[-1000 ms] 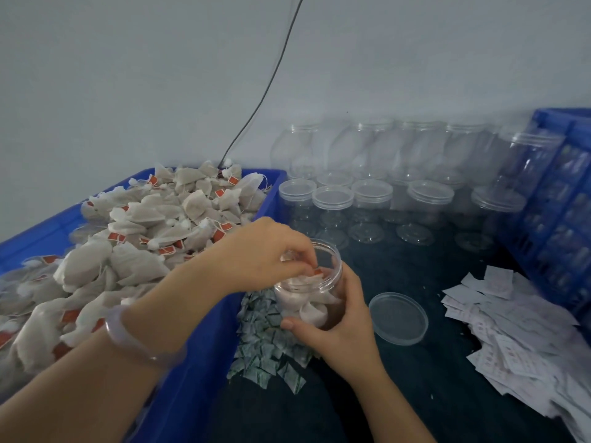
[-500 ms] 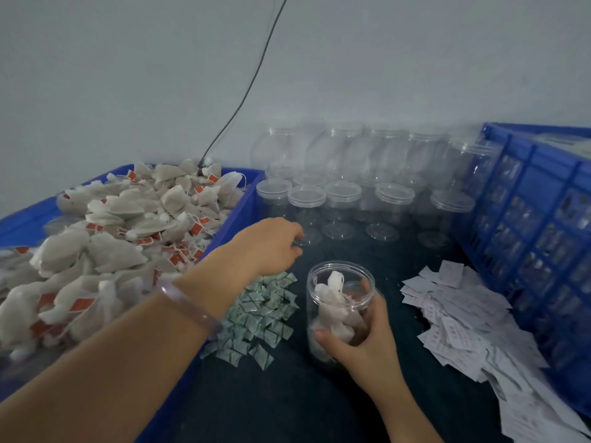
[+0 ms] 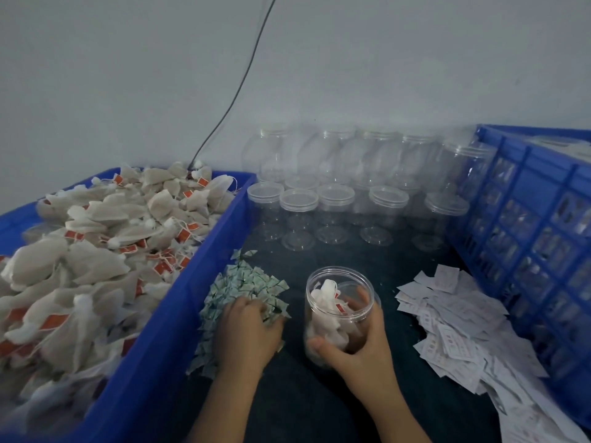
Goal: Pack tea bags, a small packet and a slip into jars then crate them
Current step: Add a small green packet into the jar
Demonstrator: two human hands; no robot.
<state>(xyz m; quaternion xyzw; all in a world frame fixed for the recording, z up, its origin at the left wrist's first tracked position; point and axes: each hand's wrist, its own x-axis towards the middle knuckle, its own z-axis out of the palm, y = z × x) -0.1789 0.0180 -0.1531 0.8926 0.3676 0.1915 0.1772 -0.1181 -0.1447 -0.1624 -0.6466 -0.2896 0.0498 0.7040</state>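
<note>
A clear, round plastic jar (image 3: pixel 335 318) is held upright on the dark tabletop (image 3: pixel 319 404) just below the centre of the frame. It is gripped by the right hand (image 3: pixel 361 346), with the thumb laid across its lower front and the fingers wrapped round its right side. No lid is on the jar, and white tea bags with red tags (image 3: pixel 321 326) are seen inside it, filling it perhaps halfway.

To its left, the left hand (image 3: pixel 248 330) is laid palm-down on a heap of small green-and-white packets (image 3: pixel 252 282). Its fingertips are bent down into the heap and hidden there, so whether a packet is pinched cannot be told.

The left of the frame is taken up by a blue plastic bin (image 3: pixel 192 292) heaped with loose tea bags (image 3: pixel 96 257) of the same kind. At the lower right, white printed paper slips (image 3: pixel 457 318) are scattered against the foot of a blue lattice-walled crate (image 3: pixel 527 238). Rows of empty clear jars (image 3: pixel 335 199), the front ones capped with clear lids, are ranged along the grey wall (image 3: pixel 128 75) at the upper centre, well apart from the held jar. A thin dark cable (image 3: pixel 238 87) is seen running down the wall to the bin's far corner.
</note>
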